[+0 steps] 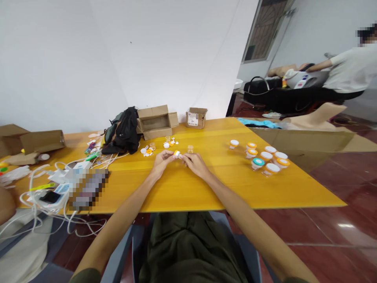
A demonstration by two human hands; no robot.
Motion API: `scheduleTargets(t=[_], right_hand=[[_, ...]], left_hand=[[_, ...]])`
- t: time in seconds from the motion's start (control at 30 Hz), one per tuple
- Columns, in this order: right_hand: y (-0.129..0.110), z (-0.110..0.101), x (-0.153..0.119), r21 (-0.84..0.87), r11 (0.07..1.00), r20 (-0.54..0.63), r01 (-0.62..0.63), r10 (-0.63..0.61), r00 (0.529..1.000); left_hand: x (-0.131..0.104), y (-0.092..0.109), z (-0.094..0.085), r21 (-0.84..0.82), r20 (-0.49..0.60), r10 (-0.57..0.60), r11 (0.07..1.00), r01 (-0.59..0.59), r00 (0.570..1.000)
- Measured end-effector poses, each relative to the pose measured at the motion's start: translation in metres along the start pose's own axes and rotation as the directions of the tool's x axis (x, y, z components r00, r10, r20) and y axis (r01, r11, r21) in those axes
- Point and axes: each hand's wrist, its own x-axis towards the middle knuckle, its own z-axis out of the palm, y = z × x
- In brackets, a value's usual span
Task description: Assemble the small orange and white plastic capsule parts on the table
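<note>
Between my hands, just above the wooden table (188,188), is a small clear jar with a yellow and white lid (177,153). My left hand (162,161) pinches it from the left, at the lid. From the right, my right hand (194,162) closes its fingers on the jar's clear lower part. A clear cup (190,149) stands just beyond my right hand. Past my left hand lie small white and yellow plastic pieces (167,145), with another loose group (146,150) and clear cups among them.
Several lidded jars (266,156) stand at the right. Cardboard boxes (157,122) (196,118) and a black bag (126,131) line the back. Cables, a power strip (79,169) and an open box (43,140) occupy the left. A person (350,70) sits far right.
</note>
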Motion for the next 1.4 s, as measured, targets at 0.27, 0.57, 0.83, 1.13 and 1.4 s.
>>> scheduleTargets(t=[0.27, 0.57, 0.83, 1.13, 1.4], right_hand=[[0.003, 0.0, 0.002, -0.101, 0.995, -0.066, 0.014, -0.02, 0.998], [0.035, -0.005, 0.005, -0.358, 0.928, -0.209, 0.106, -0.19, 0.959], [0.039, -0.004, 0.004, -0.318, 0.948, -0.151, 0.005, -0.056, 0.987], [0.003, -0.002, 0.006, 0.109, 0.987, -0.22, 0.117, -0.091, 0.971], [0.001, 0.002, 0.004, 0.111, 0.983, -0.182, 0.148, -0.126, 0.975]], left_hand=[[0.002, 0.0, -0.001, -0.095, -0.008, -0.048, 0.994, 0.047, 0.999], [0.007, -0.003, -0.006, -0.258, 0.018, -0.192, 0.947, 0.19, 0.981], [0.008, -0.005, -0.008, -0.292, 0.013, -0.212, 0.934, 0.206, 0.977], [0.011, -0.01, -0.011, -0.307, -0.028, -0.166, 0.94, 0.149, 0.986], [0.005, -0.004, -0.006, -0.262, 0.044, -0.136, 0.954, 0.143, 0.99]])
